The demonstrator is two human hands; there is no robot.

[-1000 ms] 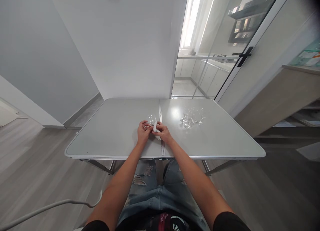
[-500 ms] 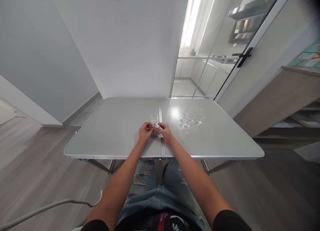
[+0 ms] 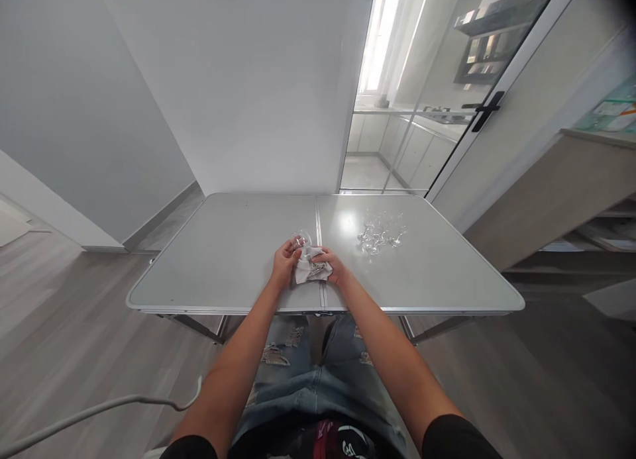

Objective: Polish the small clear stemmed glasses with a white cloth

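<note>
A clear stemmed glass [image 3: 303,238] is held tilted over the near middle of the table, its bowl towards the upper left. My left hand [image 3: 285,259] is closed round the bowl side of the glass. My right hand [image 3: 334,265] grips a white cloth [image 3: 304,273] that is bunched about the stem and foot. Part of the foot shows above the cloth. Several more clear stemmed glasses [image 3: 380,238] stand grouped on the right half of the table, apart from both hands.
The pale folding table [image 3: 228,254] has a metal edge and a centre seam. A wall meets its far side, beside a glass door [image 3: 397,134] with a black handle [image 3: 487,111]. Wooden shelves [image 3: 561,201] stand at right; a white cable [image 3: 134,399] hangs at lower left.
The glass has gone from nearly upright to tilted left. My left hand has shifted from the stem area to the bowl, and the cloth is spread wider under my right hand.
</note>
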